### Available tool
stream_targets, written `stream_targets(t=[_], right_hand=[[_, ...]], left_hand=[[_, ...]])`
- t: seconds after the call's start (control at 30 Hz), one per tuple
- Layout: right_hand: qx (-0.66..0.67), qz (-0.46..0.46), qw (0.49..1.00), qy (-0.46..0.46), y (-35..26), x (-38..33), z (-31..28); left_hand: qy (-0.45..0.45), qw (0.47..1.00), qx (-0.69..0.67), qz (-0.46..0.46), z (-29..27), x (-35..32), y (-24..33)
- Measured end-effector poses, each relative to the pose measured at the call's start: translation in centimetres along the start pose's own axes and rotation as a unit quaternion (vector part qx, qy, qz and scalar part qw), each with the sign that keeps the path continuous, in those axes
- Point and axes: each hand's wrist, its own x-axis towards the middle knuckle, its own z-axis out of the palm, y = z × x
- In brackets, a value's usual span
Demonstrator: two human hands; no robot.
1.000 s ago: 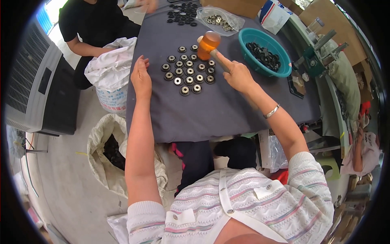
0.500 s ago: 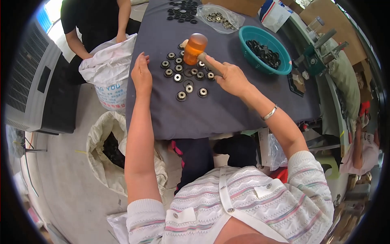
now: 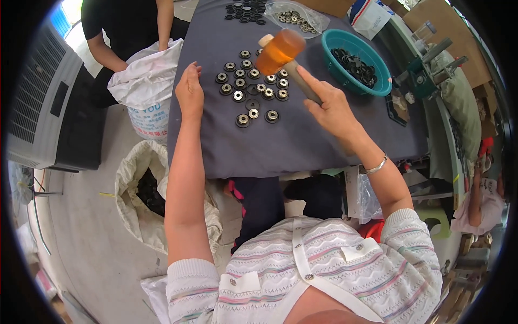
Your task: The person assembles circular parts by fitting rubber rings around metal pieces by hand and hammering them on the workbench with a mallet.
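Note:
My right hand [image 3: 330,106] is closed round the handle of a mallet [image 3: 281,52] with a see-through orange head. The head is tilted and blurred at its upper end, over the far part of a group of bearings [image 3: 238,95] seated in black rings, and hides a few of them. These lie loosely spread on the dark cloth-covered table [image 3: 232,151]. One black ring [image 3: 252,103] there lies with nothing in its middle. My left hand [image 3: 190,94] is beside the group at the table's left edge, fingers loosely stretched and holding nothing.
A teal basin [image 3: 386,81] of black rings stands at the right, near a green metal fixture [image 3: 423,75]. Farther back are a plastic bag [image 3: 302,19] of metal bearings and more black rings [image 3: 245,12]. Another person's hands reach into a white sack [image 3: 145,89]; an open sack [image 3: 127,200] stands below.
My right hand has drawn back to the right, and the mallet's head has swung up and tilted away from the bearings. The left hand stays nearly in place.

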Motion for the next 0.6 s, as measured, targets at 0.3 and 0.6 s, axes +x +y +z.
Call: stream_targets(t=[0.3,0.6], right_hand=[[0.196,0.272,0.942,0.022,4.9,-5.1,-0.2],[-0.131,0.174,0.976,-0.023,7.4,-4.7,-0.7]], left_hand=[[-0.136,0.954,0.183,0.192,0.1,-2.0,3.2],[-0.242,0.868,0.336,0.273,1.3,-3.3,2.8]])
